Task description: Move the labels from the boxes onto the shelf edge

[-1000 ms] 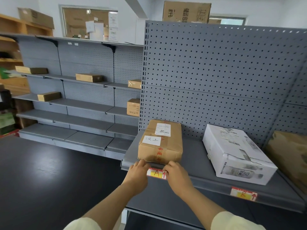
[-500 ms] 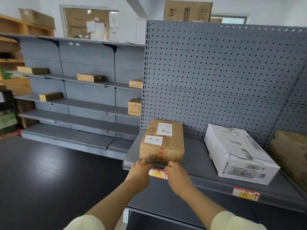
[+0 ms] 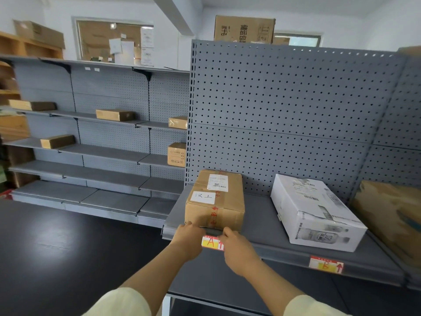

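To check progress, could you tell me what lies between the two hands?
In the head view, a red-and-yellow label marked A sits on the shelf edge between the left hand and right hand.

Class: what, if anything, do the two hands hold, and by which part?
The red-and-yellow label on the shelf edge: left hand at its left end, right hand at its right end. Whether fingers pinch or only press is hidden.

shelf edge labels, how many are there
2. First label below the brown box; second label below the white box, farther right. More may lie out of view.
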Tool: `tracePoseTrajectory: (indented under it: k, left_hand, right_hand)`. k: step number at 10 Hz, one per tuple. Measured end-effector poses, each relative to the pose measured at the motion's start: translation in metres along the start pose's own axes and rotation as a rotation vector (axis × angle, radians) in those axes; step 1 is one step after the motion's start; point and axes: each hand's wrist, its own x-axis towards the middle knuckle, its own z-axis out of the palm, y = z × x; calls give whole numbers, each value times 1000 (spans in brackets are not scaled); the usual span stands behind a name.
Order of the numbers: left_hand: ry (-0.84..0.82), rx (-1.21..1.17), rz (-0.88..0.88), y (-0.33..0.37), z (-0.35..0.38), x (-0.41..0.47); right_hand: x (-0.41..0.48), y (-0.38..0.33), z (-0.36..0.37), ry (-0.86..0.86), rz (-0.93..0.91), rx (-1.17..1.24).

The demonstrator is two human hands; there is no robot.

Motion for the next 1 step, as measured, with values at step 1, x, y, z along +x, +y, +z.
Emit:
tracePoseTrajectory:
  k: [1]
  left_hand:
    - [10, -2, -19, 8, -19, -2]
  right_hand:
    - [1, 2, -12, -79, -57, -86]
